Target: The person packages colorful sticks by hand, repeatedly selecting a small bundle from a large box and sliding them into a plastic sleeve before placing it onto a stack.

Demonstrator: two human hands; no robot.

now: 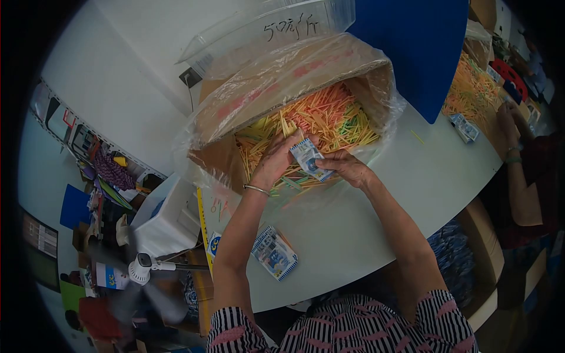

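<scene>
Over a cardboard box (206, 154) lined with clear plastic, my right hand (347, 167) pinches a small blue and white packet (307, 157) by its lower right side. My left hand (278, 157), with a bracelet at its wrist, is closed around a few yellow sticks (287, 125) that point up beside the packet's upper left. Many thin orange, pink, yellow and green sticks (335, 112) fill the box. A stack of similar packets (275, 254) lies on the pale table (347, 235), near my left forearm.
A blue panel (412, 53) rises behind the box. At right, another person's arm (515, 159) is beside more sticks (471, 85) and packets (465, 127). A small fan (140, 269) stands at lower left, near a white bin (168, 220). An open carton (479, 247) is below the table's right edge.
</scene>
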